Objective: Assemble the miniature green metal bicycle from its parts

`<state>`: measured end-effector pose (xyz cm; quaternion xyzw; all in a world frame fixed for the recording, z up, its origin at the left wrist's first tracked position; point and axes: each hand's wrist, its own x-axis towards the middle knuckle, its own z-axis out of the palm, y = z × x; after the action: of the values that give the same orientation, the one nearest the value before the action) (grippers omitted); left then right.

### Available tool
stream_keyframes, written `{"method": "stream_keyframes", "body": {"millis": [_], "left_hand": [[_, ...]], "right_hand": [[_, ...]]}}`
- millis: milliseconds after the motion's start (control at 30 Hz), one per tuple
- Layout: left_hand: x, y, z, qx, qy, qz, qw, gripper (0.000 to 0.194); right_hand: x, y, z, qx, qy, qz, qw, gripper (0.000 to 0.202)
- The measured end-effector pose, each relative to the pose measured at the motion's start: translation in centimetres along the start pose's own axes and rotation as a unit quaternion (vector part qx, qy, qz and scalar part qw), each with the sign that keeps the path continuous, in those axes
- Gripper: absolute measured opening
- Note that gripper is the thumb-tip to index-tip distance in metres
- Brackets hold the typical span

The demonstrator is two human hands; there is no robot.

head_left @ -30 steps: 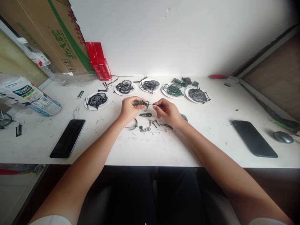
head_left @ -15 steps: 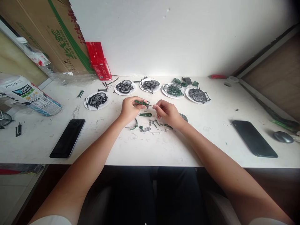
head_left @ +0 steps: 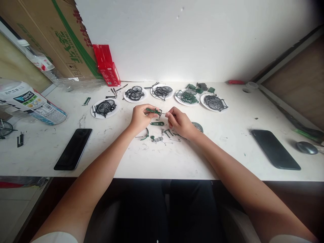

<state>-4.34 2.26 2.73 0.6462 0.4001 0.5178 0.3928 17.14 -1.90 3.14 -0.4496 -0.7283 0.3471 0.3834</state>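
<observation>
Between thumb and fingers, my left hand holds a small green part with dark metal bits at its right end. My right hand pinches a thin metal rod that points left at this part. Whether the rod's tip touches it is too small to tell. Below the hands lie a green elongated piece, a curved green piece, a small grey rack-like piece and several thin pieces. A small spoked wheel is partly hidden behind my right hand.
Paper plates with model bicycle parts, such as the leftmost plate, line the back. A phone lies left, a dark flat slab and a mouse right. A red box and a large bottle stand back left.
My right hand has shifted very slightly, and more of the small wheel shows beside it. Both hands keep their grips.
</observation>
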Motion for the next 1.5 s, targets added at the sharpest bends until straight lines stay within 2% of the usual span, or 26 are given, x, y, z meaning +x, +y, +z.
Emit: {"method": "stream_keyframes", "body": {"millis": [267,533,1267,1500], "left_hand": [[-0.1,-0.5,0.1,0.012,-0.010,0.006,1.000,0.018],[0.0,-0.9,0.1,0.017,-0.009,0.007,1.000,0.016],[-0.2,-0.9,0.2,-0.006,-0.011,-0.008,1.000,0.019],[-0.2,-0.7,0.1,0.009,-0.009,0.000,1.000,0.021]], "right_hand": [[-0.1,0.2,0.2,0.018,0.021,0.000,1.000,0.041],[0.0,0.6,-0.1,0.028,0.002,0.016,0.999,0.039],[-0.1,0.6,0.3,0.043,0.005,0.043,0.998,0.044],[-0.2,0.6,0.7,0.038,0.024,0.042,0.998,0.046]]}}
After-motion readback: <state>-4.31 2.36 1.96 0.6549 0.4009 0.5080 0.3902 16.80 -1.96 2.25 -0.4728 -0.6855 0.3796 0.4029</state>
